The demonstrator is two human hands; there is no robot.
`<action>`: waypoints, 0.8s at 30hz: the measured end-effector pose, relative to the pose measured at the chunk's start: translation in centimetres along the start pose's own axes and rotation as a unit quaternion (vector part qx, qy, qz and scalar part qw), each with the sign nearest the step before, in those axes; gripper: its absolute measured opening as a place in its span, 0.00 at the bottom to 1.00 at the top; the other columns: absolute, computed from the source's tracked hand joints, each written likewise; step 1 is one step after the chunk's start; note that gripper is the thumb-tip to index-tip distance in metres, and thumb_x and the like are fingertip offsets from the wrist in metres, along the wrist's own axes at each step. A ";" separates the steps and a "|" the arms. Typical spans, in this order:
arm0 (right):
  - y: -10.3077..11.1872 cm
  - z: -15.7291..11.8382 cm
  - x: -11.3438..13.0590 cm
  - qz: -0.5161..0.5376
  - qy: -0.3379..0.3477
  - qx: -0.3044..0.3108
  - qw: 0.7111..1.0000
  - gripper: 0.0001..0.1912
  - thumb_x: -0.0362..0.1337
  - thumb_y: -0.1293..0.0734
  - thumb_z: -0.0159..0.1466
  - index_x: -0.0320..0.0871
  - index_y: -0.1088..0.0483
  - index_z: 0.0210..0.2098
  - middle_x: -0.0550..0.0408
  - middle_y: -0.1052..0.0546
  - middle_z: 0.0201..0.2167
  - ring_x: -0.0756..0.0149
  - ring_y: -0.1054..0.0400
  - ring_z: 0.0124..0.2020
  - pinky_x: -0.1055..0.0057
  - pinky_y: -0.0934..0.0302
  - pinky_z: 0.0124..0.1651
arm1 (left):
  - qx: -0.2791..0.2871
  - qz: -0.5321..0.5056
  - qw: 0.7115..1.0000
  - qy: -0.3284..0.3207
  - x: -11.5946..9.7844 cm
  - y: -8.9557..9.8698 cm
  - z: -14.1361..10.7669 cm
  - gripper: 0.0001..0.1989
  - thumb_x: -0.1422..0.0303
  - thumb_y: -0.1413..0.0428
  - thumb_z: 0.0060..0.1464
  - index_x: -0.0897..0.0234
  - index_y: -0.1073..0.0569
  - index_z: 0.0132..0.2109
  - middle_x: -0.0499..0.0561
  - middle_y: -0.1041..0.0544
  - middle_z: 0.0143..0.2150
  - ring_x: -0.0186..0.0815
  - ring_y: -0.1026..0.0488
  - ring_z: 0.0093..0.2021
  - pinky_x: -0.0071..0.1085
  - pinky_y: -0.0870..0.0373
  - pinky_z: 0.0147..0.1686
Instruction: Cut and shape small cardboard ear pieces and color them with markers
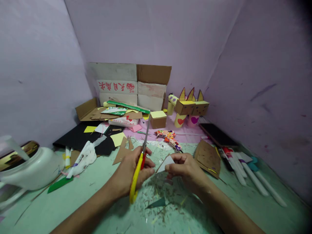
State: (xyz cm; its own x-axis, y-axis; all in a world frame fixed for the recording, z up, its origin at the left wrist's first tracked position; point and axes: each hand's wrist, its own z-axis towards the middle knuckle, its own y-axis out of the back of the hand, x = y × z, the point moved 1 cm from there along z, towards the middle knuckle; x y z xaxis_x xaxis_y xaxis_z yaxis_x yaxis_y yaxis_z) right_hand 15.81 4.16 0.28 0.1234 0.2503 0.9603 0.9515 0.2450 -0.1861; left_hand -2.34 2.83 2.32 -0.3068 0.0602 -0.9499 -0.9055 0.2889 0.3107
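Note:
My left hand (133, 167) is closed on a pair of scissors (136, 175) with yellow and red handles, its blades pointing up and away. Pinched in my right hand (187, 167) is a small white piece of cardboard (165, 164) with a pointed corner. The left fingertips are close to that piece's left edge; whether they touch it, I cannot tell. Beneath both hands, small clippings are strewn over the pale green table (117, 213), with a dark green triangular scrap (157, 203) among them.
Cardboard animal figures (185, 107) and a small box (158, 121) stand at the back, near a large carton (122, 84). A white lamp-like object (36, 169) is on the left. Brown cardboard (207, 157), markers (237, 165) and a dark tablet-like slab (218, 134) lie right.

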 end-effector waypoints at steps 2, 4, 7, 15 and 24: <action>-0.3 -0.2 -0.1 -0.019 -0.002 0.011 1.000 0.04 0.32 0.32 0.41 0.37 0.27 0.17 0.59 0.30 0.12 0.74 0.40 0.14 0.77 0.45 0.19 | 0.023 -0.052 0.998 0.024 0.2 -0.9 -0.3 0.20 0.72 0.43 0.42 0.62 0.39 0.44 0.46 0.27 0.31 0.31 0.30 0.27 0.25 0.34 0.24; -0.6 -0.3 -0.1 -0.046 -0.004 0.009 0.999 0.02 0.31 0.33 0.41 0.37 0.28 0.16 0.59 0.30 0.11 0.75 0.41 0.14 0.77 0.48 0.18 | 0.014 -0.091 0.995 0.038 0.4 -1.5 -0.5 0.20 0.73 0.43 0.42 0.62 0.39 0.44 0.44 0.29 0.29 0.29 0.33 0.23 0.23 0.37 0.19; -1.1 -0.6 0.0 -0.065 -0.005 -0.002 0.998 0.02 0.28 0.34 0.40 0.37 0.28 0.16 0.61 0.31 0.11 0.76 0.43 0.15 0.78 0.50 0.19 | -0.016 -0.130 0.991 0.031 0.5 -2.0 -0.5 0.20 0.75 0.44 0.40 0.62 0.39 0.42 0.42 0.31 0.25 0.27 0.36 0.21 0.23 0.37 0.19; -2.1 -0.8 -0.9 0.107 0.014 -0.030 0.994 0.06 0.35 0.29 0.45 0.37 0.28 0.20 0.59 0.30 0.16 0.73 0.39 0.19 0.77 0.46 0.24 | -0.096 -0.222 0.970 -0.013 0.3 -3.0 -0.8 0.19 0.69 0.40 0.43 0.62 0.40 0.41 0.43 0.32 0.26 0.28 0.35 0.23 0.24 0.35 0.22; -2.4 -1.1 -0.8 0.025 0.099 -0.060 0.993 0.11 0.40 0.31 0.51 0.37 0.27 0.22 0.56 0.31 0.20 0.69 0.39 0.24 0.73 0.45 0.29 | -0.126 -0.222 0.967 -0.009 0.7 -4.0 -0.9 0.20 0.65 0.41 0.45 0.61 0.41 0.42 0.44 0.32 0.27 0.30 0.33 0.24 0.26 0.34 0.25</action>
State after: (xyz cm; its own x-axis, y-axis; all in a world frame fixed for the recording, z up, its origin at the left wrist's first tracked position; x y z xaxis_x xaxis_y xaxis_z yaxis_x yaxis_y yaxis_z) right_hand 13.77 2.32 0.18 0.2128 0.0673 0.9748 0.9681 0.1205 -0.2196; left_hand 0.80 0.84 0.47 0.1320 0.0017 -0.9912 -0.9901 0.0488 -0.1318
